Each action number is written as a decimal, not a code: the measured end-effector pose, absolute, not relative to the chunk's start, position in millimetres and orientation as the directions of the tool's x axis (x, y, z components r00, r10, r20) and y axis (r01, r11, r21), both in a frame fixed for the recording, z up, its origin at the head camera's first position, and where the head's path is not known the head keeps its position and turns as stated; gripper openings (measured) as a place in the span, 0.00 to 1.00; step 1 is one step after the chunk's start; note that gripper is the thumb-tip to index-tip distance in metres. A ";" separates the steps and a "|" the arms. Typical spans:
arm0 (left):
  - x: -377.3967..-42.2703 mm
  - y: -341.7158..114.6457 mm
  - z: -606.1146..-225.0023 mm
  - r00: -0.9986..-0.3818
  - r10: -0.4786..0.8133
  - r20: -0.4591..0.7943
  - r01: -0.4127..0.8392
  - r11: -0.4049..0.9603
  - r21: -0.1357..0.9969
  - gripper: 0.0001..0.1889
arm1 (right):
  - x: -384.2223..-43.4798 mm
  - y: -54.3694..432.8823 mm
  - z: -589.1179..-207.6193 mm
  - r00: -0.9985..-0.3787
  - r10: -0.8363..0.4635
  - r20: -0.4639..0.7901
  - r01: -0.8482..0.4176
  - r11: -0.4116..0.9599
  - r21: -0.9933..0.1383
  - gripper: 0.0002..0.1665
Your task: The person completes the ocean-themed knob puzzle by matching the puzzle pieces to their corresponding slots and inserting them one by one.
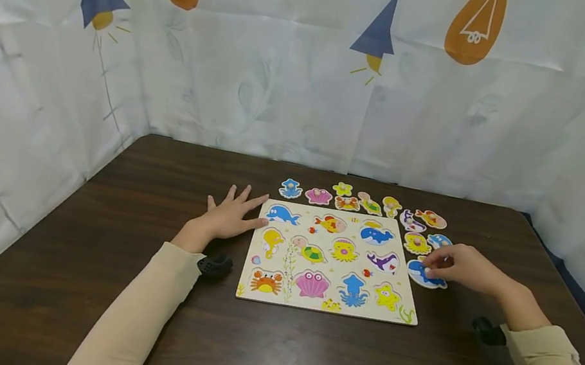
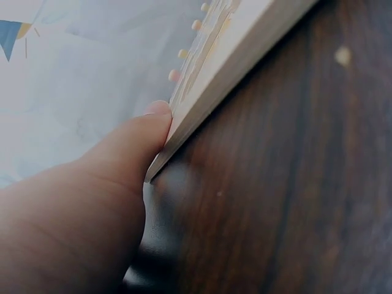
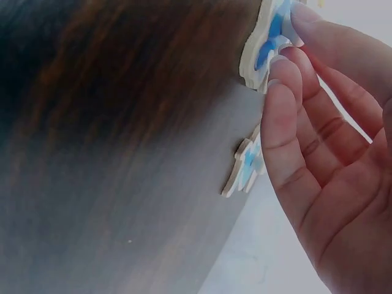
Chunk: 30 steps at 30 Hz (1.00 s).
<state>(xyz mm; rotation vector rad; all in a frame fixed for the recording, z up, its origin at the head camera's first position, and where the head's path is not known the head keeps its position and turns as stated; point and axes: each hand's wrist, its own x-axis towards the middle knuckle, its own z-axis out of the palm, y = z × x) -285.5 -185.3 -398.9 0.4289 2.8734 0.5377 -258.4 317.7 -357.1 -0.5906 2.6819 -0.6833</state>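
My right hand [image 1: 462, 266] is at the board's right side, with thumb and fingertips pinching the knob of a blue whale puzzle piece [image 1: 419, 272]. In the right wrist view the whale piece [image 3: 264, 55] shows its pale wooden edge, low over the dark table. My left hand [image 1: 227, 218] lies with fingers spread at the upper left edge of the wooden puzzle board [image 1: 300, 303]. Its thumb [image 2: 144, 131] presses against the board's edge in the left wrist view. Sea animals are pictured on the board, among them a crab, a shell and a turtle.
Several knobbed pieces line the board's far side, including a blue squid [image 1: 290, 189], a pink shell [image 1: 318, 197] and a crab [image 1: 347, 204]. By the right hand lie a yellow octopus [image 1: 415, 243] and a small blue dolphin piece [image 1: 439, 241]. A patterned curtain [image 1: 307, 100] surrounds the brown table [image 1: 81, 249].
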 end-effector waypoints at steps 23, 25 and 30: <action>-286.0 -184.8 -395.8 -0.939 0.326 -0.112 0.259 0.881 0.396 0.41 | -255.3 316.9 -352.0 -0.870 -0.479 -0.118 -0.384 0.807 -0.448 0.08; -285.6 -184.8 -396.0 -0.939 0.326 -0.110 0.259 0.880 0.397 0.41 | -254.8 316.9 -349.8 -0.870 -0.480 -0.112 -0.386 0.804 -0.453 0.08; -284.4 -184.7 -396.7 -0.940 0.323 -0.113 0.255 0.881 0.399 0.41 | -254.4 315.4 -343.5 -0.866 -0.490 -0.100 -0.399 0.798 -0.451 0.08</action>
